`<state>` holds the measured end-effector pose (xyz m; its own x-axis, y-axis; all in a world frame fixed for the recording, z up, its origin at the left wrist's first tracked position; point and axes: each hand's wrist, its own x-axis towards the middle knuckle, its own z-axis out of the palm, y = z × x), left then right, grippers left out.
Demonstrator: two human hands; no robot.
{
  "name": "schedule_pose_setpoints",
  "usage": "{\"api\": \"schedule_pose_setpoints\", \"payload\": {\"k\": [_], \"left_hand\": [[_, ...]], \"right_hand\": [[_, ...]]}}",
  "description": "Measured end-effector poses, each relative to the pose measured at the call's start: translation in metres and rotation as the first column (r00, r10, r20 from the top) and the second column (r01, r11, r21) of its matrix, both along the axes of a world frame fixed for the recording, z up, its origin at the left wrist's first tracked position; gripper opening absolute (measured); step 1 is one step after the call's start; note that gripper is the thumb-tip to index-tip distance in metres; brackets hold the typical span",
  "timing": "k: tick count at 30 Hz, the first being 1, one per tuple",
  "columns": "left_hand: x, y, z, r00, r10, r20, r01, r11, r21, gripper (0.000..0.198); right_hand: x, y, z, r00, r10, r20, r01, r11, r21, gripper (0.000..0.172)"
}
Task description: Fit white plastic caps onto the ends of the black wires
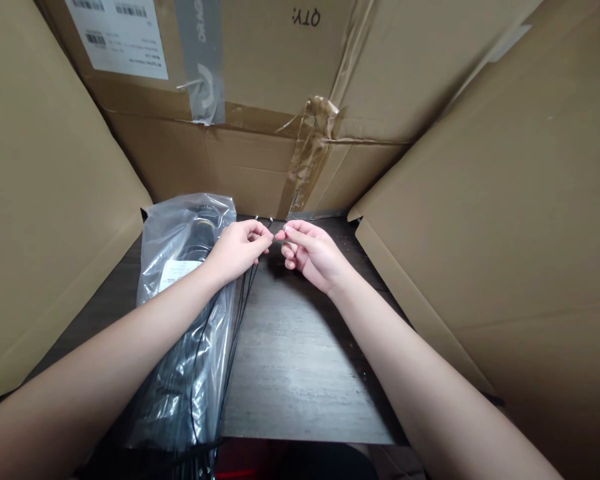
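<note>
My left hand (241, 248) is closed in a pinch above the dark tabletop, its forearm crossing a clear plastic bag (153, 233). Thin black cords (241, 307) run beneath these fingers, and two pale cord tips show just beyond them. Facing it from the right, my right hand (310, 255) also pinches, thumb against forefinger. The fingertips of both hands nearly meet; whatever lies between them is too small to make out. Inside the bag is a bundle of dark, cord-like items, with a white label (177, 272) partly hidden by my left forearm.
Cardboard walls enclose the dark table (300, 373): a left panel (45, 200), a right panel (510, 220) and a taped box (260, 60) at the back. Loose black cords hang over the table's front edge.
</note>
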<state>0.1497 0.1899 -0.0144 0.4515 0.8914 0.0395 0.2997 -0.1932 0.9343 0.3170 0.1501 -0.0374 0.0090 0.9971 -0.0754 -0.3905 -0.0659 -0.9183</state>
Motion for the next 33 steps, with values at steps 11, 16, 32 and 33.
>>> {"api": "schedule_pose_setpoints", "payload": {"k": [11, 16, 32, 33], "left_hand": [[-0.001, 0.002, -0.006, 0.994, -0.107, -0.033, 0.108, 0.994, 0.024, 0.014], [-0.001, 0.001, -0.005, 0.995, -0.094, -0.044, 0.095, 0.995, 0.027, 0.013], [-0.002, 0.003, -0.003, 0.984, -0.022, -0.178, 0.039, 0.995, 0.091, 0.018], [-0.002, 0.002, -0.003, 0.985, -0.016, -0.174, 0.032, 0.995, 0.091, 0.018]], "right_hand": [[-0.002, -0.001, 0.001, 0.999, -0.011, -0.037, 0.011, 1.000, -0.006, 0.041], [-0.001, -0.002, 0.000, 1.000, -0.008, -0.012, 0.008, 1.000, -0.004, 0.041], [-0.003, -0.003, 0.000, 0.997, 0.011, 0.073, -0.014, 0.999, 0.043, 0.046], [-0.003, -0.003, 0.000, 0.996, 0.003, 0.090, -0.007, 0.999, 0.047, 0.045]]}}
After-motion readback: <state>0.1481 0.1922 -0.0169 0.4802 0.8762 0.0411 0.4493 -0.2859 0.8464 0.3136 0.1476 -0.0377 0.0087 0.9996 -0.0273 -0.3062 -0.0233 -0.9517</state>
